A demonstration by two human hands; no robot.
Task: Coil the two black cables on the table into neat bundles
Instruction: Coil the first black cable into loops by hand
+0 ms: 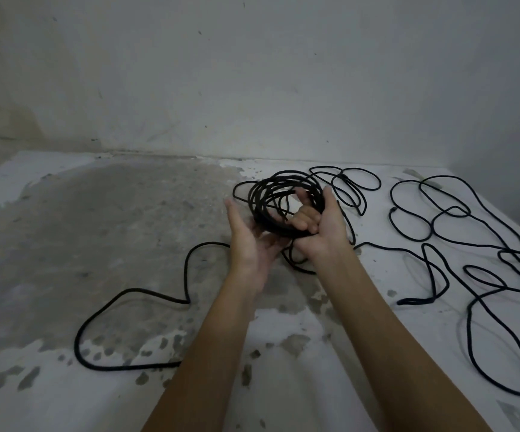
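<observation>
- Two black cables lie on the bench, one partly gathered up and the other spread loose.
- A coil of several turns of the first cable is lifted above the middle of the bench, tilted so that its opening faces the camera.
- The right grip holds the coil at its near right side: the fingers curl through the ring from inside, and the thumb stands up along the outer edge.
- The left grip is spread, fingers straight, palm turned towards the coil and cupped against its lower left side without clasping it.
- A loose tail of the same cable drops from below the hands and winds leftwards over the grey worn patch, then curves back under the left forearm.
- The second cable sprawls in wide, overlapping loops over the right part of the bench, well apart from the hands.
- More loops lie flat just behind the coil; which cable they belong to cannot be told.
- A stained pale wall rises behind the bench.
</observation>
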